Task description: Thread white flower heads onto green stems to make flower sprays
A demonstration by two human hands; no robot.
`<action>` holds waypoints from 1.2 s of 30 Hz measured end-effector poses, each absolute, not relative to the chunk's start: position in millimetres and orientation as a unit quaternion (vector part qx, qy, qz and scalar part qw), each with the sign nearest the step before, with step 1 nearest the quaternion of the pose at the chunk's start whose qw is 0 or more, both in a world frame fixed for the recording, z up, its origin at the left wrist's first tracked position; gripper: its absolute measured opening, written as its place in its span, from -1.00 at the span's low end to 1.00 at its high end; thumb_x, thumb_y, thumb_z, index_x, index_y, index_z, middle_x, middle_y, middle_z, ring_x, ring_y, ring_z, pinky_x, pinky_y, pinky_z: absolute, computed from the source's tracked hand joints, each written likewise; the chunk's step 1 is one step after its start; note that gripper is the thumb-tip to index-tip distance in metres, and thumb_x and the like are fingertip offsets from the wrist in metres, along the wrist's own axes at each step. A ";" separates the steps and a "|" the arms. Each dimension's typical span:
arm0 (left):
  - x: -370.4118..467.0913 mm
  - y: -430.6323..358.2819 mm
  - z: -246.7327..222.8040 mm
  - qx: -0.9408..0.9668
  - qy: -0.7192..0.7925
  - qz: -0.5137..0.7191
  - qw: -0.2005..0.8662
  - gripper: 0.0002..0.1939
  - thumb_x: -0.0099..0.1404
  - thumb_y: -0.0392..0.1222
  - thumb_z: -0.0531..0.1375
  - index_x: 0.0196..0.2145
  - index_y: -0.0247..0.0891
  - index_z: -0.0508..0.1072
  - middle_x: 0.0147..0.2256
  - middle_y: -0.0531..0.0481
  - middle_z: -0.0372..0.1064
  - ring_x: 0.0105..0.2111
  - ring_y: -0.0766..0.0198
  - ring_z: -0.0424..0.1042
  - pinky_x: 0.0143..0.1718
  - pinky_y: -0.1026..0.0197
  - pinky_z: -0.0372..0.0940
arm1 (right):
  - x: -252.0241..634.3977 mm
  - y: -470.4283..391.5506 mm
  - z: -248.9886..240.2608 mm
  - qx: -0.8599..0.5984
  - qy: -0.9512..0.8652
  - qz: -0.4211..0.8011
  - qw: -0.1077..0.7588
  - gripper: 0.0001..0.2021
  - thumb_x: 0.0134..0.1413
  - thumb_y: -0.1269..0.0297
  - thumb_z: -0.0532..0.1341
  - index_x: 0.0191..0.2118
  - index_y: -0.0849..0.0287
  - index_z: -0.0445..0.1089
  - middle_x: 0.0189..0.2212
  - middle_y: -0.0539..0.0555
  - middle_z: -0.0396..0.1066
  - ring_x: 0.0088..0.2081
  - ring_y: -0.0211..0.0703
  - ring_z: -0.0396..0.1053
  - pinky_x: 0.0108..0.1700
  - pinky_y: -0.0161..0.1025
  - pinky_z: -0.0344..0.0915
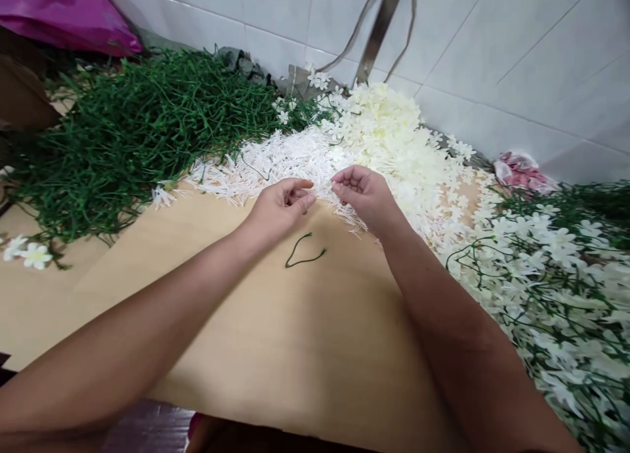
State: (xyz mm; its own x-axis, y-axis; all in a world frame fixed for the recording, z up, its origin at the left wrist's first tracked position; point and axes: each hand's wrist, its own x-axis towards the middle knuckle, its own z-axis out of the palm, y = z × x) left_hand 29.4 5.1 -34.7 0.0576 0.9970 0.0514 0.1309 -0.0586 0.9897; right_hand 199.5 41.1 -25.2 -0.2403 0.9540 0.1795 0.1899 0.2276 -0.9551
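a: how are the fingers set?

b: right hand (365, 195): thumb and forefinger nearly meet. left hand (280, 205): thumb and forefinger curl slightly apart. whether either grips anything cannot be told.

a: handling advice?

b: use light fingertip pressure; thin parts probably bend easily. keep both fingertips in view.

a: describe the stem (288, 265).

b: thin, dark green, bent into a rough v, with small knobs at both ends. it lies on the board (256, 335), between the forearms.
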 end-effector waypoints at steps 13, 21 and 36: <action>27.0 18.3 -43.9 0.521 0.544 0.471 0.459 -0.88 0.11 -0.35 0.18 -0.53 -0.27 0.29 -0.60 0.12 0.26 -0.58 0.42 0.20 -0.50 0.30 0.11 | 183.3 32.4 -46.6 -0.457 -0.726 0.361 0.365 -0.93 -0.01 0.35 0.21 -0.34 0.18 0.40 -0.47 0.01 0.37 -0.45 -0.28 0.26 -0.31 -0.22 0.26; 24.9 19.7 -40.7 0.475 0.553 0.470 0.498 -0.86 0.07 -0.35 0.15 -0.56 -0.25 0.23 -0.62 0.13 0.23 -0.63 0.44 0.15 -0.56 0.30 0.05 | 191.0 33.6 -51.7 -0.469 -0.846 0.097 0.233 -0.88 -0.06 0.51 0.15 -0.44 0.22 0.41 -0.41 0.16 0.25 -0.27 -0.03 0.22 -0.20 -0.06 0.24; 24.4 19.3 -43.3 0.501 0.545 0.454 0.496 -0.88 0.05 -0.34 0.17 -0.55 -0.27 0.26 -0.62 0.12 0.22 -0.61 0.44 0.14 -0.55 0.30 0.03 | 182.7 28.7 -36.0 -0.432 -0.690 0.419 0.401 -0.91 0.05 0.37 0.14 -0.41 0.14 0.18 -0.52 -0.03 0.31 -0.50 -0.32 0.25 -0.44 -0.27 0.24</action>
